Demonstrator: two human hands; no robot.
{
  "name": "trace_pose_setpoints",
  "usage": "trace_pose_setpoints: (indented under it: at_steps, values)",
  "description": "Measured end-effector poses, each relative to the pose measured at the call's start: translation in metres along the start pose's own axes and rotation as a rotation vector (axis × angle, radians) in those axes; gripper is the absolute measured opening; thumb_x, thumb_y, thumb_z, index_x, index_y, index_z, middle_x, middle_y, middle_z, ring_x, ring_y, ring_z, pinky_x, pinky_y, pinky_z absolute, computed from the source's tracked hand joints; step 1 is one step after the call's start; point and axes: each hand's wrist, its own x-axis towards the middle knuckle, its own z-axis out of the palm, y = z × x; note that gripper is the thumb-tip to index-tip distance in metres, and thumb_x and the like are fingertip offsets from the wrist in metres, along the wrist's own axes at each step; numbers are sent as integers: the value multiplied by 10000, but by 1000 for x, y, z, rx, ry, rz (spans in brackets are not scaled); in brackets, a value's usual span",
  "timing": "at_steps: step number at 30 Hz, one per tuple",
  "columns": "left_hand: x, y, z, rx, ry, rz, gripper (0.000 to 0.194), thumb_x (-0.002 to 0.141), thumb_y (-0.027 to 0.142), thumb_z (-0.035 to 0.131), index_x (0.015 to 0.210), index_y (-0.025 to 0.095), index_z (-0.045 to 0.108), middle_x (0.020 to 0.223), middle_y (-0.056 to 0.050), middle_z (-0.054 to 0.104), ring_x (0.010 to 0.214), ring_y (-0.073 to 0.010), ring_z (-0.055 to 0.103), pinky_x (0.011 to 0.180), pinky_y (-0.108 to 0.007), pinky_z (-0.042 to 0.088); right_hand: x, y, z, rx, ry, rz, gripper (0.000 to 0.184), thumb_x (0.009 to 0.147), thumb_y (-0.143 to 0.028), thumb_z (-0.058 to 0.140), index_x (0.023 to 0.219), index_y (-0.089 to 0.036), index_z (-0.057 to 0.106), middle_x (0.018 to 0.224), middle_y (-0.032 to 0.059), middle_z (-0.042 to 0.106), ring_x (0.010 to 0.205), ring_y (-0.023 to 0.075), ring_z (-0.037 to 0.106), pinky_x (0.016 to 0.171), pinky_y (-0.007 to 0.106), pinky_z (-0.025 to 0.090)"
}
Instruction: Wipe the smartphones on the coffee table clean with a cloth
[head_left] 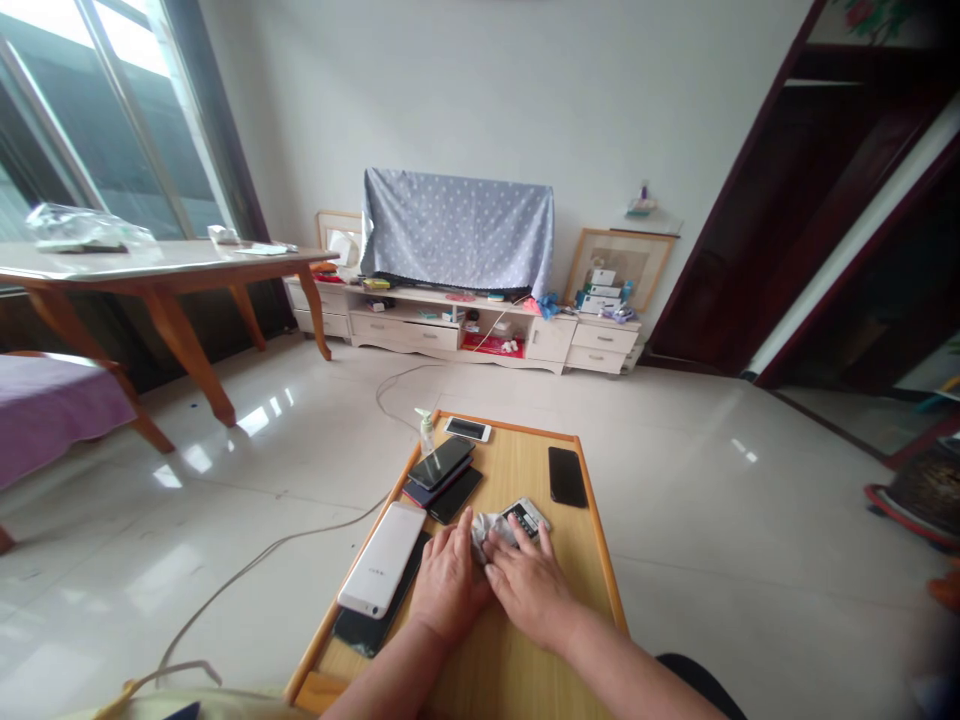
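A crumpled grey cloth is bunched between my two hands over the wooden tray table. My left hand is closed against the cloth's left side, fingers bent together; its fingertips are partly hidden. From the right, my right hand presses on the cloth, thumb and fingers gathered on it and the outer fingers spread towards a phone. That silvery phone lies just beyond the cloth, its dark inside with a label showing; part is covered by fingers. Left of my left hand, a white phone rests on a dark phone.
Several dark phones are stacked at the table's left, near a pump bottle and a white phone. Another black phone lies by the right rim. A cable runs across the floor. A low cabinet stands by the wall.
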Motion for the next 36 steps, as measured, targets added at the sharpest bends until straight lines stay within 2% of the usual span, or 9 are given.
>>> trace_pose_setpoints:
  at_steps: [3, 9, 12, 16, 21, 25, 28, 31, 36]
  values:
    - [0, 0, -2, -9, -42, -4, 966, 776, 423, 629, 1580, 153, 168, 1465, -153, 547, 1336, -329, 466, 1100, -479, 346, -6, 4, -2, -5, 2, 3, 522, 1064, -458, 198, 1480, -337, 489, 1543, -23, 477, 1539, 307, 145, 1206, 627, -68]
    - [0, 3, -3, 31, -54, -20, 763, 874, 272, 474, 1576, 151, 202, 1488, -151, 526, 1330, -293, 487, 1086, -456, 341, 18, -8, 4, -10, -2, 38, 520, 1058, -437, 241, 1544, -321, 385, 1571, -10, 433, 1545, 300, 115, 1211, 623, -42]
    - [-1, 5, -4, 50, -74, -36, 758, 878, 262, 468, 1579, 155, 201, 1511, -153, 501, 1330, -292, 490, 1082, -446, 341, 24, -14, 2, -16, -10, 19, 524, 1061, -430, 231, 1566, -330, 331, 1572, -6, 431, 1547, 294, 102, 1211, 629, -26]
    - [-2, 6, -6, 67, -102, -49, 828, 840, 282, 519, 1584, 150, 179, 1515, -156, 494, 1350, -293, 470, 1091, -437, 333, 0, -7, 0, -32, 2, -52, 497, 1064, -437, 240, 1517, -353, 425, 1555, -25, 458, 1544, 294, 118, 1213, 635, -30]
    - [-1, 7, -10, 16, -108, -30, 972, 782, 469, 641, 1581, 161, 182, 1490, -149, 521, 1346, -327, 458, 1105, -468, 326, -28, 8, -1, -21, 8, -26, 500, 1067, -440, 226, 1480, -338, 490, 1543, -30, 474, 1542, 288, 135, 1228, 610, -8]
    - [1, 7, -10, 17, -125, -27, 899, 800, 395, 601, 1574, 159, 208, 1498, -145, 513, 1343, -319, 460, 1115, -467, 314, -11, 0, 0, -30, 16, -11, 501, 1066, -428, 228, 1469, -324, 508, 1532, -16, 488, 1542, 282, 139, 1229, 600, -4]
    - [1, 7, -9, 39, -118, -29, 782, 850, 307, 512, 1565, 148, 238, 1518, -149, 490, 1339, -295, 470, 1103, -447, 323, 12, -11, 1, -19, 14, -20, 506, 1069, -422, 216, 1514, -330, 438, 1535, -20, 483, 1544, 281, 127, 1224, 612, -15]
    - [1, 7, -9, 47, -115, -32, 757, 868, 295, 489, 1568, 161, 233, 1540, -144, 466, 1349, -282, 468, 1098, -438, 327, 21, -15, 0, -17, 7, -20, 507, 1068, -413, 222, 1539, -333, 391, 1537, -17, 479, 1545, 284, 121, 1220, 622, -16]
    - [2, 8, -11, 42, -148, -54, 874, 809, 393, 587, 1572, 171, 224, 1515, -152, 492, 1350, -311, 462, 1112, -463, 307, -7, 4, 5, -36, 36, -53, 493, 1066, -427, 236, 1483, -344, 485, 1548, -29, 461, 1542, 291, 142, 1225, 628, -3]
